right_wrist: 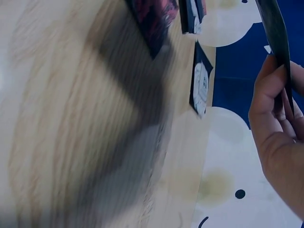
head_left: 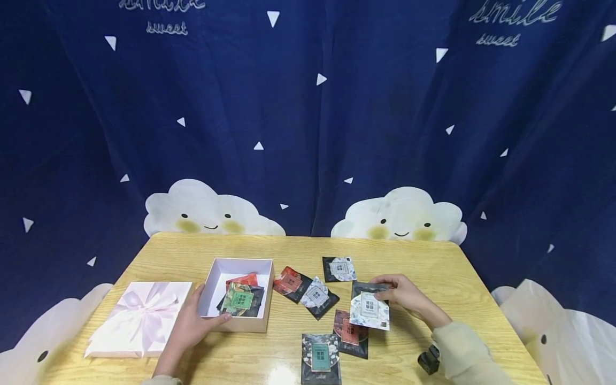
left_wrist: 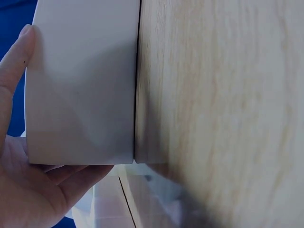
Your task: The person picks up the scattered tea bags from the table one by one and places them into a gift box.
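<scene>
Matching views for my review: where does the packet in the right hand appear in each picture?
Head: the held packet is right of centre, in the lower half, in the right hand.
Left wrist: not in it.
Right wrist: at the upper right, nearly edge-on.
Shared landmark: the wooden table shows in all three.

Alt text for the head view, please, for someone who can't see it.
A person's right hand pinches a white floral packet over a wooden table, while the left hand grips an open box containing packets. Five loose packets lie nearby. A bow-topped lid sits at left; a blue curtain hangs behind.
</scene>
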{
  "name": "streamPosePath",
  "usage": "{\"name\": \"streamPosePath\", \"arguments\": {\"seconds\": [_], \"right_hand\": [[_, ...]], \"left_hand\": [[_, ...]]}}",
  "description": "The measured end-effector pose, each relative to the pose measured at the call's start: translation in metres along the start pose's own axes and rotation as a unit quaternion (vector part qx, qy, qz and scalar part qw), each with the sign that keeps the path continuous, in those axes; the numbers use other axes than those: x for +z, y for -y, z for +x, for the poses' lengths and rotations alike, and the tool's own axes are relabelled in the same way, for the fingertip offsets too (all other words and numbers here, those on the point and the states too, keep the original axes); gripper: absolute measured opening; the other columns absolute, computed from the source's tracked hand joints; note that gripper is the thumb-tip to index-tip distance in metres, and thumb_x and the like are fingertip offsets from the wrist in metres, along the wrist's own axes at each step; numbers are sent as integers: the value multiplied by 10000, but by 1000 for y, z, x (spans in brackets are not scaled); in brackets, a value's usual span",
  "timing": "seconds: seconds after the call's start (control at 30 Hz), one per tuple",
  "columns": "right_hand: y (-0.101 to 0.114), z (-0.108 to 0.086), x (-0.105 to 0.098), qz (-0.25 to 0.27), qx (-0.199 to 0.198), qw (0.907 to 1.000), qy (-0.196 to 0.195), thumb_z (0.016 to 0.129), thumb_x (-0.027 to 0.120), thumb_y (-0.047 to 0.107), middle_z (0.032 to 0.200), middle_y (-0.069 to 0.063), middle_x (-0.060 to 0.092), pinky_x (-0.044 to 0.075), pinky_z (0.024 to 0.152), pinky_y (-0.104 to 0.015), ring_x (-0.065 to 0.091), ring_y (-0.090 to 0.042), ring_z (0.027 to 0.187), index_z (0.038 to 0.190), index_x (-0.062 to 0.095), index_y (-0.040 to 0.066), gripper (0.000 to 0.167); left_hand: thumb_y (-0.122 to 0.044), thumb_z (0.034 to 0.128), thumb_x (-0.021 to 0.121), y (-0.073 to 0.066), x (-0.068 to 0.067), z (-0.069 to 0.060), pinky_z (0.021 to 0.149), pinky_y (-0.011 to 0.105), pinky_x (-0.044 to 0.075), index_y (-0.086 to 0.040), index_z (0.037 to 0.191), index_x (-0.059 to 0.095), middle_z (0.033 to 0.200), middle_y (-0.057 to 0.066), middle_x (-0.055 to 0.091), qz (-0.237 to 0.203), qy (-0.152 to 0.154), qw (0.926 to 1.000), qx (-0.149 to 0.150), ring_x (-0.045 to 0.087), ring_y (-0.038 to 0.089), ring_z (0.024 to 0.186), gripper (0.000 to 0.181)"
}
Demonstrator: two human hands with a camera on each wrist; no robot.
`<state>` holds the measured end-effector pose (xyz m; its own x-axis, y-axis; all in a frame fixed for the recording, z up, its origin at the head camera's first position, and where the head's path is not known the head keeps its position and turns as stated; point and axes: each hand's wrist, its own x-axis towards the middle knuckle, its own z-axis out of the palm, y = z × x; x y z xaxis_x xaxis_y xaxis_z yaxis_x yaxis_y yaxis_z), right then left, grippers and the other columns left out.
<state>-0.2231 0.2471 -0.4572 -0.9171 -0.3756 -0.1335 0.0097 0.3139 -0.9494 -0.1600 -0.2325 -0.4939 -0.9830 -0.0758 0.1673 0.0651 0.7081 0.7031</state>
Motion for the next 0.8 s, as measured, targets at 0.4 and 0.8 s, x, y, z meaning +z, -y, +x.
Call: {"name": "streamPosePath", "arguments": {"seconds": [0.4, 0.8], "right_hand": [[19, 15, 12, 186, -55, 9998, -56, 809, 628, -2, 934, -141, 628, 532, 642, -302, 606, -173, 772, 1165, 506, -146, 403], [33, 31, 22, 164, -136, 9995, -216, 794, 653, 10, 937, -103, 617, 501, 596, -277, 564, -126, 696, 1144, 543, -114, 387]], "left_hand": [[-381, 635, 812, -1, -1, 0, 947, 596, 317, 141, 1348, 247, 1354, 368, 269, -19, 27, 10000, -19, 360, 509, 1167, 1049], [-383, 638, 809, -1, 0, 0, 945, 597, 317, 135, 1351, 248, 1361, 370, 255, -1, 24, 10000, -4, 356, 512, 1167, 1044]]}}
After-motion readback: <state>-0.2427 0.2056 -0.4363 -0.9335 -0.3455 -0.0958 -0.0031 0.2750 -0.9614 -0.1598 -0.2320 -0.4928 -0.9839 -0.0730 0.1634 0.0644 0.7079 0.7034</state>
